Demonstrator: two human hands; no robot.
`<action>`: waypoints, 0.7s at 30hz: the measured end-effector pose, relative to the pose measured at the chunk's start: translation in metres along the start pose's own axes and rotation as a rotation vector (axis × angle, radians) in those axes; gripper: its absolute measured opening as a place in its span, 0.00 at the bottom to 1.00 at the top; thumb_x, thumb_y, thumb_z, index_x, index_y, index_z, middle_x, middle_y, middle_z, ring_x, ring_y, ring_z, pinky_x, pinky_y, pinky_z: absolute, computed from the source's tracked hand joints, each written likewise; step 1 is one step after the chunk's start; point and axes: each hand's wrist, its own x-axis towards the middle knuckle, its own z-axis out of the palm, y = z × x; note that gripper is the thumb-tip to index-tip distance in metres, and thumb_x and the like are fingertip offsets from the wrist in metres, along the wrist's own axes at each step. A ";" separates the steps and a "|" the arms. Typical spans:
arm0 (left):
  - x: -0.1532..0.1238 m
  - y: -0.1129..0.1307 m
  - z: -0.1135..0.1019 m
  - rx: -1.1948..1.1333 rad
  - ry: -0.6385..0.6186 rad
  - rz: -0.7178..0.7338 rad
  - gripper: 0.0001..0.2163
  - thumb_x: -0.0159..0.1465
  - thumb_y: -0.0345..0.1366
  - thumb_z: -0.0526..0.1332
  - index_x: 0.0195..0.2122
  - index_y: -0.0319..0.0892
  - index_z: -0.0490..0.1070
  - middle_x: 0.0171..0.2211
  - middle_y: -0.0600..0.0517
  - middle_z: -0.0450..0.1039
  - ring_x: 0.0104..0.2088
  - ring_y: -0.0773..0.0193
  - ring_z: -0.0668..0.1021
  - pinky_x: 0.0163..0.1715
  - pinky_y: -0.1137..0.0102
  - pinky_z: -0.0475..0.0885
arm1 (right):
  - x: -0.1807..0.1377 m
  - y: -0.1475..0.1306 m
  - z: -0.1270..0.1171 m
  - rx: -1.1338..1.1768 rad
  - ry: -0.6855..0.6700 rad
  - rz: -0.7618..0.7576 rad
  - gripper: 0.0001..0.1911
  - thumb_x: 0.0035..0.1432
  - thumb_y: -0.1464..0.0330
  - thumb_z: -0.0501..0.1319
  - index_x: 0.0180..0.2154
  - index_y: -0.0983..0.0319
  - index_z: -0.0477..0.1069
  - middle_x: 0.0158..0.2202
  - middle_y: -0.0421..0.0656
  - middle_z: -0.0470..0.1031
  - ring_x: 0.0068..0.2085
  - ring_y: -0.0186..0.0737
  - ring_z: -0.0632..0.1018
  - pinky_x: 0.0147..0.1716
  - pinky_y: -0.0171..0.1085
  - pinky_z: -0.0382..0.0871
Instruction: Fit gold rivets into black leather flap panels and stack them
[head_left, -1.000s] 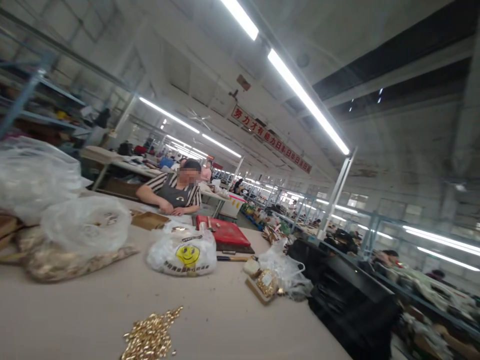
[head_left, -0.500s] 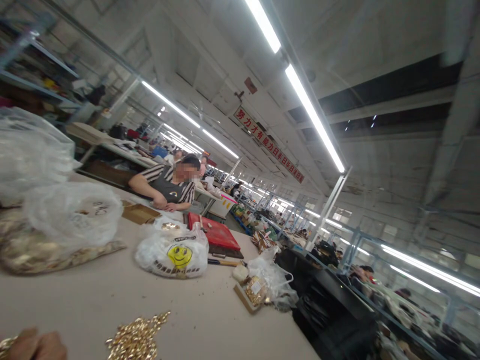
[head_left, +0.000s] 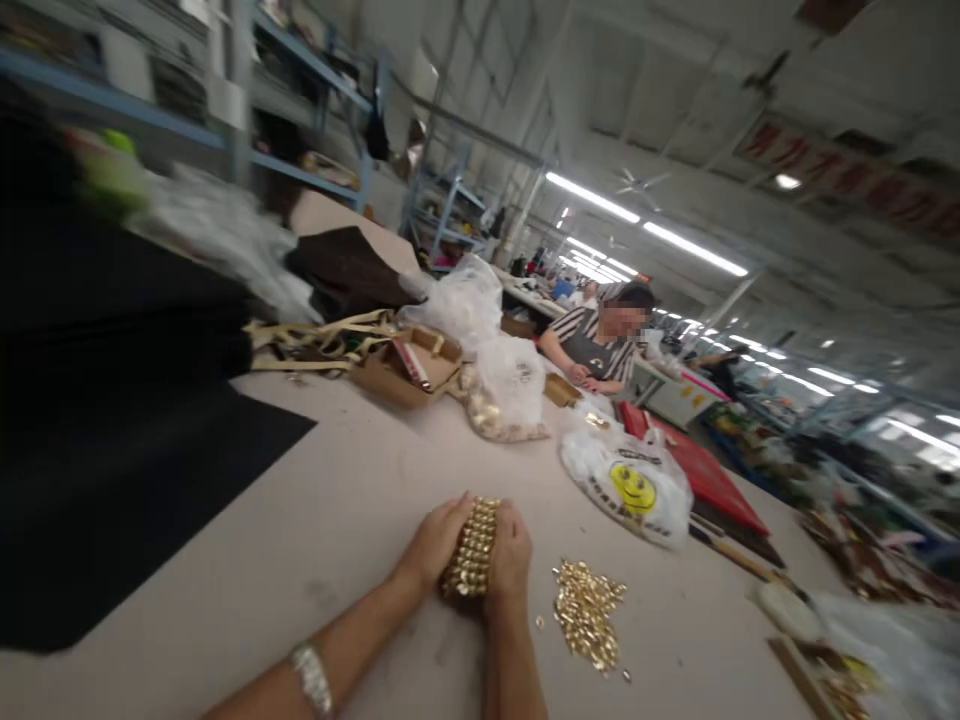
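My left hand (head_left: 439,540), its wrist wearing a silvery band, presses against one side of a block of small gold metal pieces (head_left: 475,548). My right hand (head_left: 511,550) closes on the opposite side, so both hands grip the block between them. Its shiny rounded pieces stand in neat rows; their exact kind is too small to tell. Right of my hands a loose pile of small gold pieces (head_left: 589,612) is spread on the table (head_left: 360,480). A single gold piece (head_left: 540,622) lies between the pile and my right forearm.
Black sheet material (head_left: 187,500) covers the table's left. Behind my hands are a cardboard box (head_left: 397,385) and a clear plastic bag (head_left: 510,385). A white smiley bag (head_left: 615,480) and a red flat case (head_left: 697,465) lie right. A co-worker (head_left: 600,345) sits across.
The view has swung left and down, bringing both hands and the gold block into full sight. Before, only part of a blurred hand showed at the bottom left. The loose pile looks unmoved on the table.
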 end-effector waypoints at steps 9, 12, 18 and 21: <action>-0.009 0.001 -0.002 0.197 0.083 0.053 0.21 0.64 0.56 0.52 0.31 0.42 0.69 0.28 0.53 0.72 0.33 0.60 0.73 0.35 0.68 0.66 | -0.014 -0.006 0.004 0.110 -0.074 0.178 0.31 0.55 0.40 0.55 0.29 0.62 0.70 0.23 0.39 0.72 0.26 0.39 0.72 0.27 0.36 0.67; -0.014 0.006 -0.001 0.275 0.130 0.088 0.17 0.65 0.53 0.53 0.30 0.44 0.65 0.26 0.56 0.69 0.31 0.62 0.71 0.34 0.69 0.63 | -0.017 -0.004 0.008 0.003 -0.059 0.065 0.30 0.56 0.41 0.54 0.28 0.61 0.69 0.22 0.37 0.69 0.27 0.38 0.70 0.29 0.35 0.65; -0.015 0.005 0.002 0.351 0.214 0.084 0.18 0.65 0.53 0.53 0.27 0.46 0.58 0.21 0.58 0.62 0.25 0.64 0.66 0.28 0.70 0.58 | -0.026 -0.012 0.017 -0.165 -0.095 -0.043 0.30 0.61 0.42 0.47 0.28 0.60 0.67 0.25 0.38 0.70 0.30 0.39 0.70 0.32 0.36 0.64; -0.014 0.002 0.002 0.362 0.220 0.086 0.18 0.64 0.54 0.55 0.26 0.45 0.58 0.21 0.58 0.63 0.24 0.65 0.66 0.27 0.70 0.58 | -0.028 -0.017 0.018 -0.205 -0.088 -0.073 0.30 0.61 0.41 0.46 0.28 0.60 0.67 0.25 0.39 0.71 0.31 0.39 0.70 0.33 0.37 0.63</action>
